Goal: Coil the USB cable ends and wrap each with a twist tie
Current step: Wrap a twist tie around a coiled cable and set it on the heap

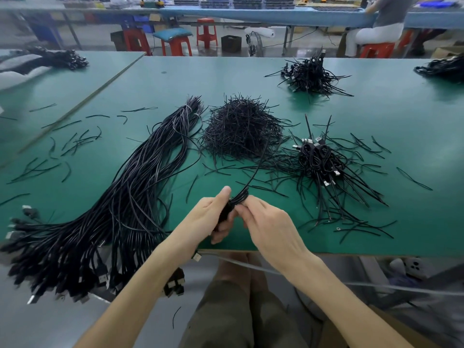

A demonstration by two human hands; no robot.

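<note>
My left hand (213,213) grips a coiled black USB cable (229,205) above the near edge of the green table (175,79). My right hand (266,222) pinches the same coil from the right; a thin black strand rises from it toward the heap of twist ties (241,126). A large bundle of uncoiled black USB cables (120,197) lies to the left, its plugs hanging over the table edge. A pile of coiled, tied cables (324,159) lies to the right.
A second pile of tied cables (311,74) sits far right, and more cables lie at both far corners. Loose twist ties (72,141) are scattered over the table. Red stools (206,31) and a seated person (381,26) are behind the table.
</note>
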